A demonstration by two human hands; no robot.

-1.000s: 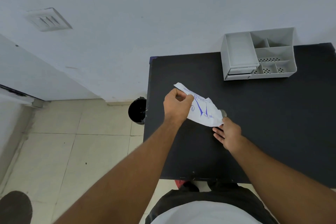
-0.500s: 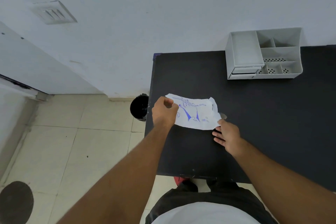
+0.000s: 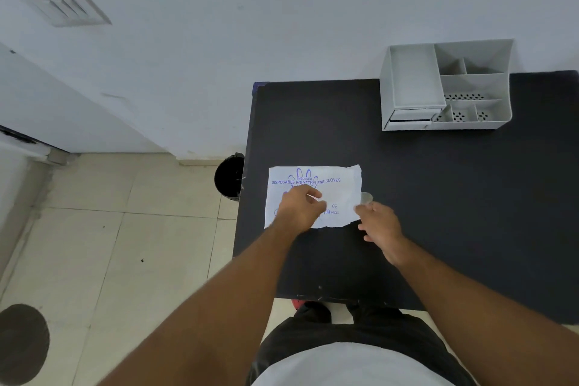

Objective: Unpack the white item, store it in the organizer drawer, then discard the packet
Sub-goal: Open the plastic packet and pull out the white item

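Fingers, left hand point(image 3: 299, 210): curled, thumb and forefinger pinch the packet point(image 3: 338, 188) near its middle.
Fingers, right hand point(image 3: 382, 226): loosely bent at the torn right edge of the packet; whether they grip something, I cannot tell.
Packet: white with blue print "DISPOSABLE POLYETHYLENE GLOVES", lying flat on the black table point(image 3: 454, 197), near the table's left edge.
White item: a pale translucent piece point(image 3: 366, 197) shows just beside the torn edge, at the right thumb; too unclear to name.
Organizer point(image 3: 410, 78): grey, at the far side of the table against the wall, well apart from both hands; its drawer point(image 3: 410, 115) is at the lower front left.
Bin point(image 3: 230, 177): black, on the floor just beside the table's left edge.
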